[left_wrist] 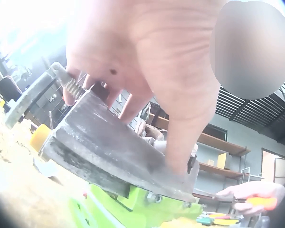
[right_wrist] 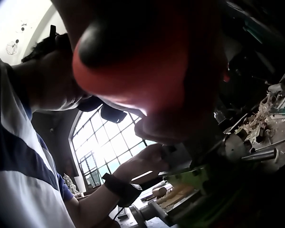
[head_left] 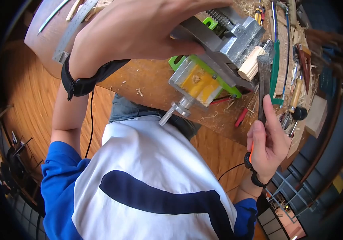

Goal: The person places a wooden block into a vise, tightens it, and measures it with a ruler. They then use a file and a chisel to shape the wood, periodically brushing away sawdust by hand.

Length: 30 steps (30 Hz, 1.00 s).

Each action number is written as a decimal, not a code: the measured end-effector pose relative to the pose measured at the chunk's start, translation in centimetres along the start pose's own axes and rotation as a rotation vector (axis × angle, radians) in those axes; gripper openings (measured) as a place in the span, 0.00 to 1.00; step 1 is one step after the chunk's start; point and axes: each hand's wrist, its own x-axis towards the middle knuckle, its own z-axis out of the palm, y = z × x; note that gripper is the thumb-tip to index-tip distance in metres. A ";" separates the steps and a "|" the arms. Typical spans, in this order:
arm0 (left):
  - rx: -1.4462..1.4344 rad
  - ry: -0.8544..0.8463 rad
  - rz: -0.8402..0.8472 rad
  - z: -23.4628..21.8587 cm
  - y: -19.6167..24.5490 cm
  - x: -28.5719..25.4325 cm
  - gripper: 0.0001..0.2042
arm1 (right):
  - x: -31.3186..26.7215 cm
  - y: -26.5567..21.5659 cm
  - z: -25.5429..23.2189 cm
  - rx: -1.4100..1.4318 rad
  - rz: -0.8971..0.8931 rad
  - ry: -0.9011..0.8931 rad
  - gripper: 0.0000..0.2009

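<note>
My left hand [head_left: 135, 34] grips the top of a metal bench vise [head_left: 235, 44], thumb on the near side and fingers over the far side, as the left wrist view shows. A short pale wooden piece [head_left: 250, 66] sticks out of the vise's end. In my right hand [head_left: 271, 146] is a dark flat file [head_left: 264, 76] with an orange handle [left_wrist: 262, 201]; the index finger lies along its blade. The file's tip overlaps the end of the wood in the head view. Up close in the right wrist view, the handle [right_wrist: 128, 71] looks red and black.
Wood shavings litter the bench [head_left: 131, 80]. A green-framed saw [head_left: 276, 68], a chisel-like wooden handle [head_left: 296, 94] and a red-handled tool [head_left: 241, 118] lie to the right. At the left is a steel ruler [head_left: 69, 38]. The vise's screw [head_left: 175, 108] juts toward the person.
</note>
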 end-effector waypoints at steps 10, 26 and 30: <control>0.031 -0.032 -0.023 -1.1 -0.6 0.4 0.40 | 1.2 -0.6 1.4 0.369 0.106 0.213 0.32; -0.083 -0.126 -0.031 -1.8 -1.2 1.1 0.35 | 5.0 -2.7 4.3 0.319 -0.153 0.186 0.22; -0.089 -0.034 0.018 -1.0 -1.8 0.7 0.35 | 4.5 -2.4 4.3 0.381 -0.108 0.183 0.19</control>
